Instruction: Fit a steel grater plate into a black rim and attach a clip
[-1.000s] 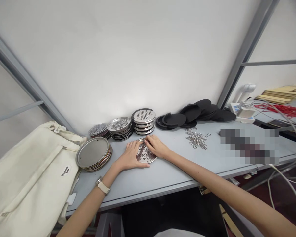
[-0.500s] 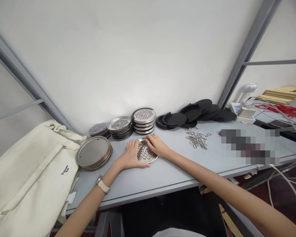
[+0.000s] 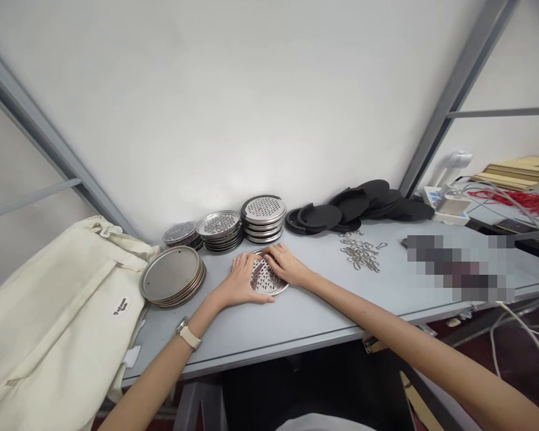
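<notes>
A round metal grater disc (image 3: 266, 282) with raised, perforated teeth lies on the grey table in front of me. My left hand (image 3: 241, 282) curves around its left edge, thumb along the near rim and fingers at the far side. From the right, my right hand (image 3: 286, 265) grips the disc's far right edge with bent fingers. Parts of the rim are hidden under both hands. Behind them stand a stack of grater discs (image 3: 218, 225), a taller stack with a black-edged top (image 3: 265, 211) and a lower stack of perforated discs (image 3: 180, 233).
Smooth metal discs (image 3: 170, 274) are piled at left, beside a cream bag (image 3: 67, 317). Black round holders (image 3: 321, 216) lie along the wall. Small metal carabiner clips (image 3: 360, 254) are scattered at right, near a blurred-out item (image 3: 458, 268) and a power strip (image 3: 449, 209) with cables.
The camera view has shifted very slightly. Both hands keep their hold on the grater disc, with no clear movement.
</notes>
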The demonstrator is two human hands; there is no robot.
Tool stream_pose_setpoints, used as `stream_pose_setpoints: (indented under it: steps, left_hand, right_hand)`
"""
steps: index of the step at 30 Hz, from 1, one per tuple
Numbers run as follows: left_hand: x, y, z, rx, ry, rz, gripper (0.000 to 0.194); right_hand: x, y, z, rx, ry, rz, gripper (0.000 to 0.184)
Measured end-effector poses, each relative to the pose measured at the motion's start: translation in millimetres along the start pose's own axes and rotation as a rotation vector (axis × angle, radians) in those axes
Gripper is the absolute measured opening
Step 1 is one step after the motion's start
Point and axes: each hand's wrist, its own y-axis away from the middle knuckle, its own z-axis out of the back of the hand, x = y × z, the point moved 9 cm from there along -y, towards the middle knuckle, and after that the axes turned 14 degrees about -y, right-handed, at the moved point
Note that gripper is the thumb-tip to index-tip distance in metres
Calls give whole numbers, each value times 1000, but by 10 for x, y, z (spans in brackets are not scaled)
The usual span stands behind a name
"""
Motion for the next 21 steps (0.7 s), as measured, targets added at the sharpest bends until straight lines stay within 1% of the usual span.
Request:
stream_pose_setpoints:
  steps: [4, 10, 15, 21]
  left_hand:
    - [14, -19, -15, 17, 17, -24, 93]
    - [99, -23, -42, 66, 8, -66, 108]
    - [144, -16, -78, 98, -4, -59, 108]
    - [183, -28, -103, 107, 4, -45, 114]
  right_hand:
    - [-7, 4, 39, -29, -24, -23, 18]
    - [-67, 10, 49, -54, -56, -53, 17]
    - [-110, -3, 31, -60, -68, -46, 18]
    - [-173, -30, 45, -85, -91, -53, 25]
